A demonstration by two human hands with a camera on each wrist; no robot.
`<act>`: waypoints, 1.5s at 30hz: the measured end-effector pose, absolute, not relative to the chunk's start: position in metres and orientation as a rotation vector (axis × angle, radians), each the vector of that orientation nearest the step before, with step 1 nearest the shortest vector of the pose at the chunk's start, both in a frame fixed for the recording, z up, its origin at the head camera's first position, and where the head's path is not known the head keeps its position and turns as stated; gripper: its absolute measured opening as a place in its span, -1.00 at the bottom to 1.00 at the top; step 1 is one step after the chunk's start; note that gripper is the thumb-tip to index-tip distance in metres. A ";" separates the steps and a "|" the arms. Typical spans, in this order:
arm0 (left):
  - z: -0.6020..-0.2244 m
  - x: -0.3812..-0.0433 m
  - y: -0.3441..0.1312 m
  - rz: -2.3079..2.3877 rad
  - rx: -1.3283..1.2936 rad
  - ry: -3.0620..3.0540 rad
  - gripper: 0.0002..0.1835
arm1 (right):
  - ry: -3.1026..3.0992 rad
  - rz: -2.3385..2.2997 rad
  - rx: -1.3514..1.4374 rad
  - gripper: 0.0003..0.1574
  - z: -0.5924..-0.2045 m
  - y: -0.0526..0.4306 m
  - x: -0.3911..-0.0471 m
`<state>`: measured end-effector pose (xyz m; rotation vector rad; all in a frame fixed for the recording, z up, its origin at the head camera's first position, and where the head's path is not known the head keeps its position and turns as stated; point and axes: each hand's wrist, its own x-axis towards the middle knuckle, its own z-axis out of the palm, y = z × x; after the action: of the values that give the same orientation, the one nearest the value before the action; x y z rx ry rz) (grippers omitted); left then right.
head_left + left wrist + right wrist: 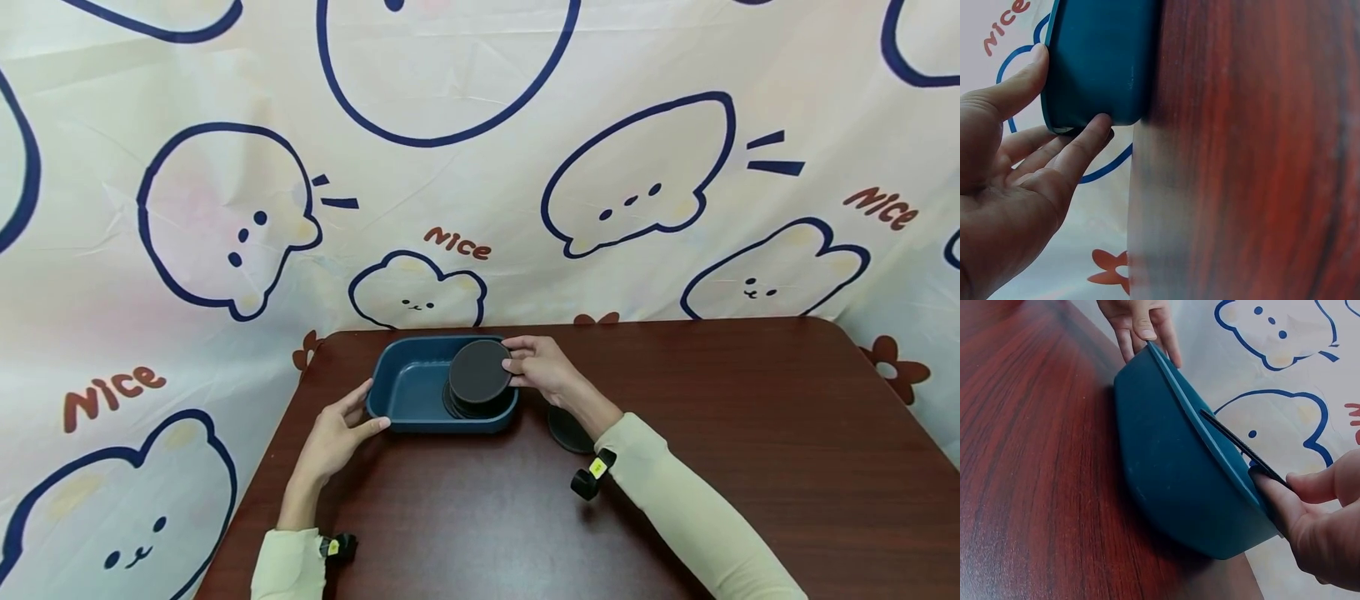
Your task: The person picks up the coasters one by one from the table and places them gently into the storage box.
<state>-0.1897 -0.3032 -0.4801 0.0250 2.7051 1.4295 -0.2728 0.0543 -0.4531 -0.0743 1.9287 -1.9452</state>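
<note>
A dark blue rectangular plastic basin (408, 421) stands near the table's far left. My left hand (332, 437) holds its left end, thumb at the near rim and fingers along the end wall; the left wrist view shows those fingertips against the basin (1100, 59). My right hand (546, 367) pinches a thin black round coaster (480, 372) by its right edge, over the basin's right part. Edge-on in the right wrist view, the coaster (1244, 449) slants across the rim. Beneath it, more black coasters (452, 405) lie stacked in the basin, mostly hidden.
Another black coaster (568, 432) lies on the brown wooden table (750, 417), partly covered by my right forearm. A cloth printed with cartoon animals (450, 200) hangs behind the table's far edge and down its left side.
</note>
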 end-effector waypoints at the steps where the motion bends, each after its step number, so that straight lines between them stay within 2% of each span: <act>1: -0.480 -0.190 -0.303 1.427 0.023 2.706 -0.14 | 1.939 -1.936 -0.075 -0.42 -0.453 0.054 -0.272; 11: -0.480 -0.188 -0.303 1.416 0.014 2.711 -0.15 | 2.014 -1.800 -0.152 -0.39 -0.450 0.053 -0.273; 16: -0.480 -0.188 -0.304 1.426 0.011 2.705 -0.14 | 2.255 -1.586 -0.292 -0.44 -0.439 0.056 -0.271; 24: -0.479 -0.190 -0.304 1.433 0.026 2.703 -0.13 | 2.426 -1.532 -0.410 -0.44 -0.431 0.087 -0.268; 32: -0.477 -0.191 -0.305 1.430 0.026 2.708 -0.12 | 2.448 -1.521 -0.371 -0.32 -0.450 0.135 -0.262; 45: -0.479 -0.191 -0.304 1.415 0.030 2.710 -0.12 | 2.734 -1.141 -0.442 -0.03 -0.481 0.185 -0.240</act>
<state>-0.1912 -0.3039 -0.4793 0.0299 2.7100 1.4148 -0.2401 0.1853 -0.4810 -0.4420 2.7339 -1.1410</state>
